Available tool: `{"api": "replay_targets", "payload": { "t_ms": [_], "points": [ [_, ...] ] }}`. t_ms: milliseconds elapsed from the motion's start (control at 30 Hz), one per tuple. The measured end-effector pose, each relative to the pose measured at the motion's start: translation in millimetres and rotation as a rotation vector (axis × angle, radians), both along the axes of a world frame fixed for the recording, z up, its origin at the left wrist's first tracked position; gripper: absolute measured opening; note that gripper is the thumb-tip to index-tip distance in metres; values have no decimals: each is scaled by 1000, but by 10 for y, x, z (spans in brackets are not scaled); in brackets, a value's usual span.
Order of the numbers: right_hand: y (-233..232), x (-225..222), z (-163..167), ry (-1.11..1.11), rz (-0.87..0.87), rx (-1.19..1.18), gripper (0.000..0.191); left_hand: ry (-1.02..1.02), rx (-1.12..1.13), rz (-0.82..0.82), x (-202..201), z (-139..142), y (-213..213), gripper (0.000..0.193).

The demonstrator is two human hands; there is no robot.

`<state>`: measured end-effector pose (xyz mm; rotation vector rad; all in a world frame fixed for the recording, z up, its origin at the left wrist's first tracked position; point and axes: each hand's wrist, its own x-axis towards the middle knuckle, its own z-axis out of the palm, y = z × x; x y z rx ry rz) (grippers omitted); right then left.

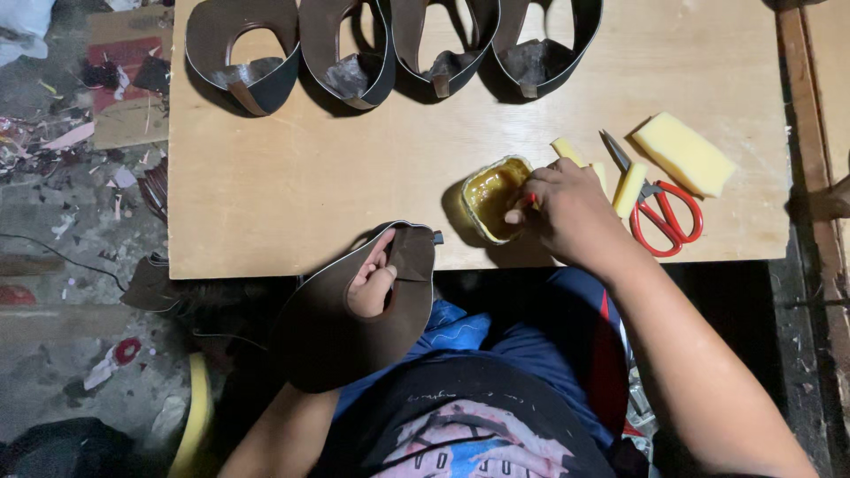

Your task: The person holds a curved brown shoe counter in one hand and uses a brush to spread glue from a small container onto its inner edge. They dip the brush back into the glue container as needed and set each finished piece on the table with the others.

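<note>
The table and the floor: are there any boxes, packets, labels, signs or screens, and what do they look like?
Glue tub: near the table's front edge, small rounded-square open container, yellow-brown glue inside; right hand dips at its rim.
Cardboard piece: on the floor, upper left, flat brown with a red printed patch.
No signs or screens show.

The worktop (354, 168) is pale, matt plywood with a smooth, faintly grained face. The shoe upper (341, 332) over the left hand (372, 285) looks like dark brown matt leather, as do the four uppers (390, 49) lined up beyond. The small tub (492, 196) holds glossy amber glue. The scissors (660, 208) have shiny metal blades and glossy red plastic loops. The yellow block (683, 153) looks like porous foam.
</note>
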<state>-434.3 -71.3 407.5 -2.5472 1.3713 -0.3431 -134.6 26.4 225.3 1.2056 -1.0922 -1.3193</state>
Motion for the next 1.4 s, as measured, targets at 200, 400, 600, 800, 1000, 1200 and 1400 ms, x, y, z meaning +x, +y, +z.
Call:
{"api": "replay_targets", "payload": {
  "t_ms": [200,400,600,800,1000,1200,1400],
  "points": [
    [92,-107,28,-494,-123,106,17,219,-111,41,26,-399,-35,63],
    [577,-202,224,-627,-270,-151,19,265,-49,76,65,-441,-2,61],
    [884,-245,262,-995,-440,454,13,266,-213,-89,114,-337,-77,64],
    [1058,-48,339,-1247,-278,428,19,749,68,-277,3,414,-23,69],
    [984,462,285,-853,-121,217,18,766,179,-274,-148,969,89,69],
    [995,618,158,-902,-267,87,15,616,137,-104,-269,919,168,70],
    [1038,749,-86,-1227,-537,430,20,361,52,-113,-382,1334,169,69]
  ]
}}
